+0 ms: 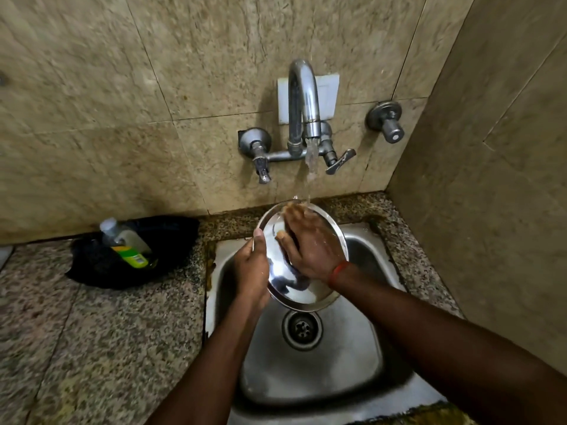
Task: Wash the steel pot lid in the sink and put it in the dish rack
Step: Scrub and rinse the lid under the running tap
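Observation:
The round steel pot lid is held tilted over the steel sink, its shiny face toward me. My left hand grips its left rim, thumb on the edge. My right hand lies flat on the lid's face with fingers spread, fingertips up under the stream of water that falls from the wall tap. Water runs over the fingers and the top of the lid. No dish rack is in view.
A black cloth or bag lies on the speckled granite counter left of the sink, with a dish soap bottle resting on it. The sink drain sits below the lid. Tiled walls close in behind and at right.

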